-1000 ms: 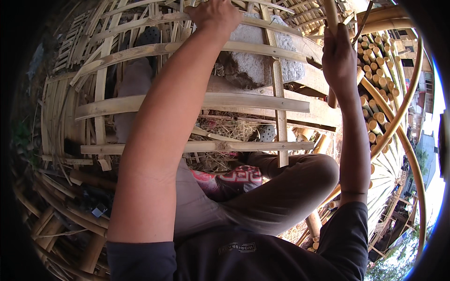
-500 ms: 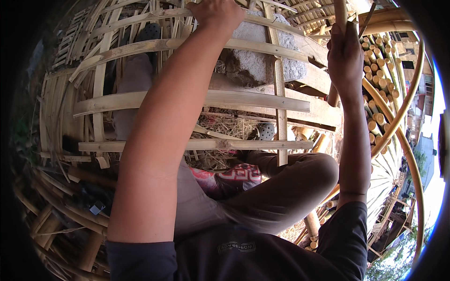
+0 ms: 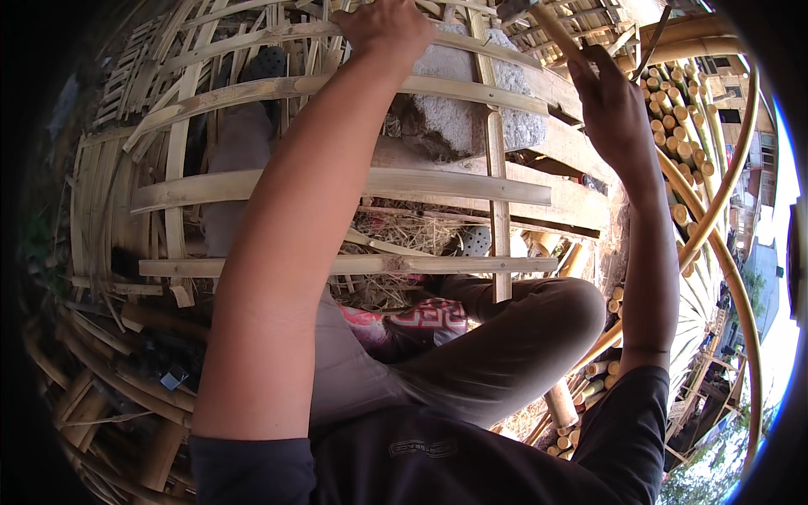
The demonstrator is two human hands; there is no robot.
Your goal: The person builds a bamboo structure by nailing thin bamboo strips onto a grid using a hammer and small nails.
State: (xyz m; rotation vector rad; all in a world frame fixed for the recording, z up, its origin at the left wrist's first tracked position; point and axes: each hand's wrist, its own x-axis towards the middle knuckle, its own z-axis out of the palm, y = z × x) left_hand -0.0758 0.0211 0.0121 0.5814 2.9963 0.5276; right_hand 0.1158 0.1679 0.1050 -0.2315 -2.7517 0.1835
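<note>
A framework of pale bamboo slats (image 3: 454, 185), with crosspieces under and over them, lies before me. At the upper edge my left hand (image 3: 391, 29) is closed over one of the far slats (image 3: 278, 35); its fingertips are partly cut off. My right hand (image 3: 610, 101) grips the wooden handle of a hammer (image 3: 555, 32), whose dark head (image 3: 514, 8) points left near the top edge, right of my left hand. Beneath the slats is a rough grey concrete block (image 3: 459, 109), resting by light wooden boards (image 3: 555, 198).
My bent leg (image 3: 522, 345) is close to the near slats. Dry straw (image 3: 404, 231) lies beneath the framework. Stacked bamboo poles (image 3: 677, 118) and crossing curved poles (image 3: 724, 219) stand at right. More bamboo pieces (image 3: 109, 404) lie at lower left.
My right hand has tipped the hammer leftward, and its head has come into view. The left hand stays nearly in place on the slat.
</note>
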